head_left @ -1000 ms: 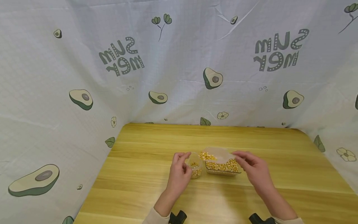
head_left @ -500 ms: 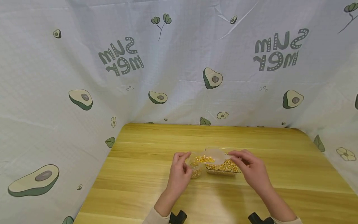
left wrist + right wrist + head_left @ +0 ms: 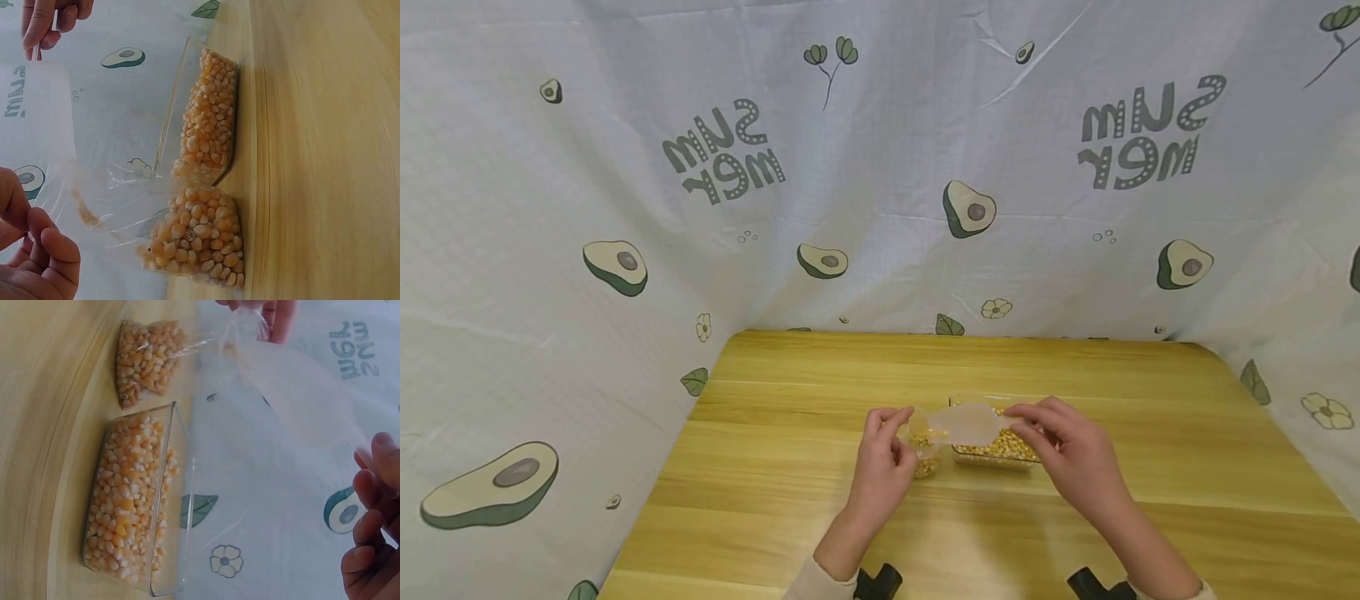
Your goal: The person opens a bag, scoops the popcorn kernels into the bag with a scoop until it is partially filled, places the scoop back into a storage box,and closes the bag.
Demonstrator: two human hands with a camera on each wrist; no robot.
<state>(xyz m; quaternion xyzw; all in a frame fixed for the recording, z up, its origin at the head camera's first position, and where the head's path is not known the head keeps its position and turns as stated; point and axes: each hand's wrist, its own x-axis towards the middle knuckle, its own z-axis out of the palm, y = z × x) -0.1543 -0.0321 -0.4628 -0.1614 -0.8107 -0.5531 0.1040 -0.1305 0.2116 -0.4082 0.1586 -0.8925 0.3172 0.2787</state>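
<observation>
My left hand [image 3: 882, 458] pinches the top edge of a clear plastic bag [image 3: 203, 237], which stands on the table with corn kernels in its lower part. Between the thumb and fingers of my right hand [image 3: 1078, 450] is the handle of a translucent white scoop [image 3: 300, 394]. Its front end reaches into the bag's mouth and tilts down to the left. A few kernels show in the bag's upper part just off the scoop's tip in the left wrist view. Right beside the bag sits a clear rectangular container [image 3: 173, 531] holding many kernels.
The wooden table [image 3: 790, 483] extends around the bag and container. A pale curtain [image 3: 880, 167] printed with avocados hangs behind the table and along its sides.
My right hand has moved left, bringing the scoop from above the container into the bag's mouth. The pile of kernels it carried has slid off into the bag. The left hand stays in place.
</observation>
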